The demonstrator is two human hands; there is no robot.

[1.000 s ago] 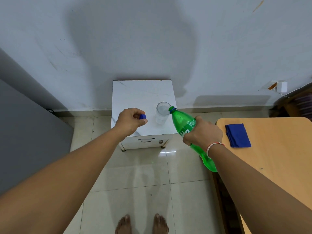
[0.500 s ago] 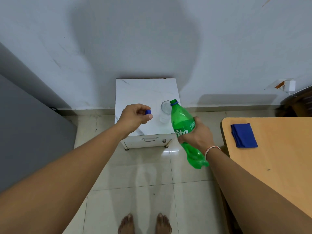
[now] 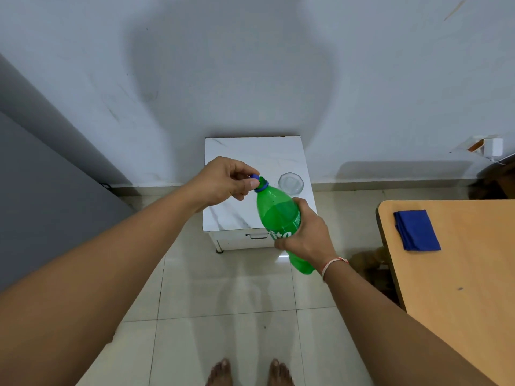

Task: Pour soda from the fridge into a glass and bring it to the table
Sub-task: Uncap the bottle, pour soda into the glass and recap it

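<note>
Now capping: left hand (image 3: 223, 181) pinches small blue cap (image 3: 254, 176) between thumb and fingertips, right at mouth of green soda bottle (image 3: 278, 215). Half a second ago cap sat apart from neck, off to its left; gap closed now. Whether cap is seated on threads, cannot tell.

Right hand (image 3: 305, 235) wraps bottle mid-body over label, fingers curled round it. Bottle tilted, neck up and toward left, base down toward right; a second ago neck leaned at glass rim, now pulled away from it and held over front right corner of white tabletop (image 3: 250, 151). Translucent green plastic, smooth, tapered shoulder, blue collar ring under mouth, white lettering partly covered by fingers. Liquid level not readable.

Glass (image 3: 290, 183) stands upright near right edge of white tabletop, just behind bottle neck, not touching it. Clear, faceted rim, roughly octagonal from above. Contents hard to judge through clear walls.

White tabletop glossy, marble-look with grey veins, square with rounded front corners, sits on small white cabinet with drawer handle (image 3: 257, 236) on front, back edge against wall.

Wooden tabletop (image 3: 459, 288) at right, matte tan, rounded corner, carries folded blue cloth (image 3: 416, 230) near its far left corner. Thread band (image 3: 333, 264) on right wrist. Floor glossy beige tile; bare feet (image 3: 249, 371) at bottom edge.
</note>
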